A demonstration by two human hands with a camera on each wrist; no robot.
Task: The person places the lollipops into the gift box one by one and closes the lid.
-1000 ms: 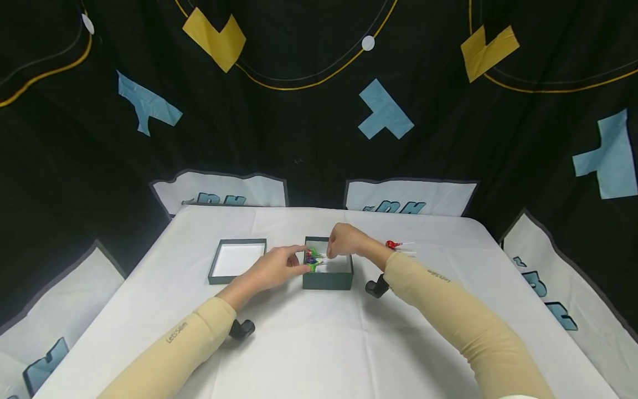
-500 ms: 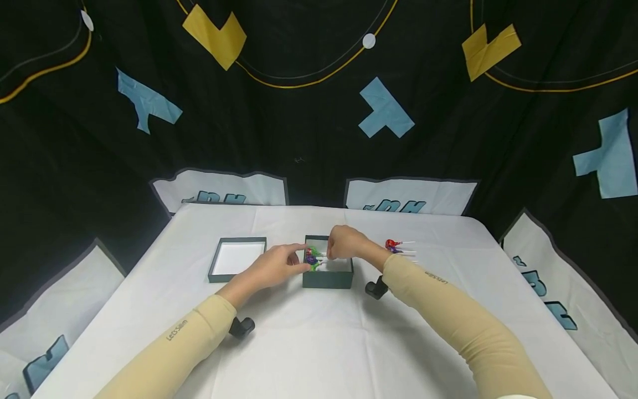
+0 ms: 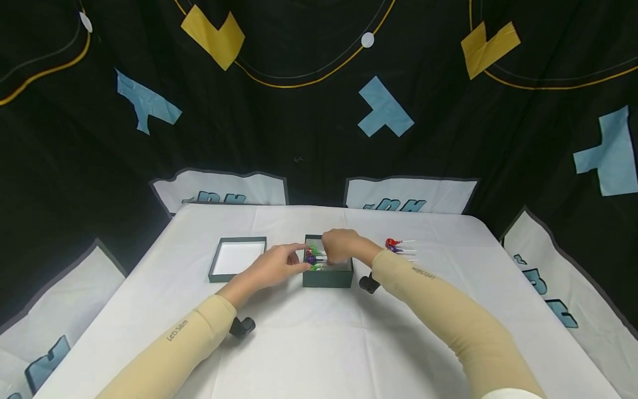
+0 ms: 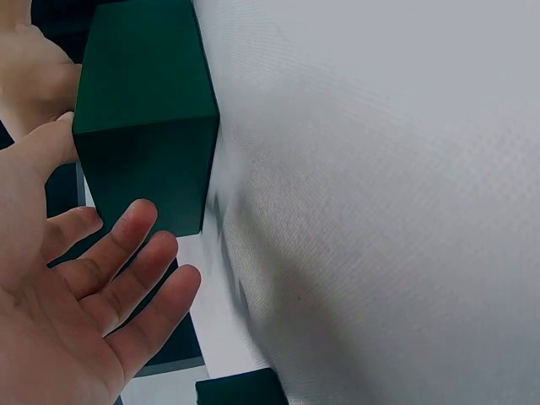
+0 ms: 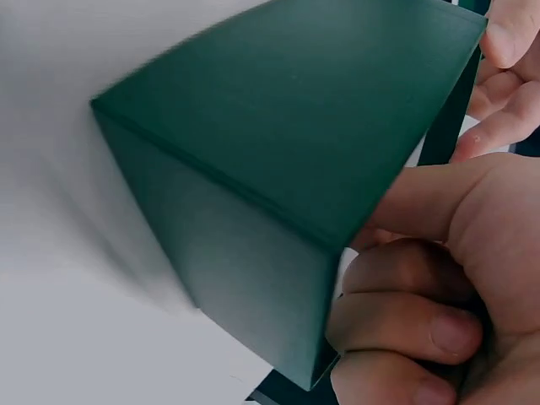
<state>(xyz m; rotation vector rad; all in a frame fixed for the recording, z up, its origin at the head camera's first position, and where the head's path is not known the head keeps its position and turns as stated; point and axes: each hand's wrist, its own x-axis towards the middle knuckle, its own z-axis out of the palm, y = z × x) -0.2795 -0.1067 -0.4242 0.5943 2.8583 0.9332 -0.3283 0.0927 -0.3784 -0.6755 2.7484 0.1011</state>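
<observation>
Green box (image 3: 327,280): lollipops (image 3: 312,259) lie sideways, heads left; left grip (image 3: 275,267) straight-fingered; right grip (image 3: 345,244): cannot tell.

In front of you on the tabletop (image 3: 309,343), the box (image 3: 326,280) stands roughly midway across, with the lid (image 3: 236,259) to its left, apart from it. Inside the box, lollipops (image 3: 313,259) lie with their heads near the left wall and sticks toward the right. Your left hand (image 3: 274,269) is between lid and box, its fingers (image 3: 297,249) at that left wall; your right hand (image 3: 344,245) is over the box's right part, reaching inside. Loose lollipops (image 3: 392,244) lie right of the box, just beyond your right forearm (image 3: 428,293). A curtain (image 3: 299,138) hangs behind the tabletop.
</observation>
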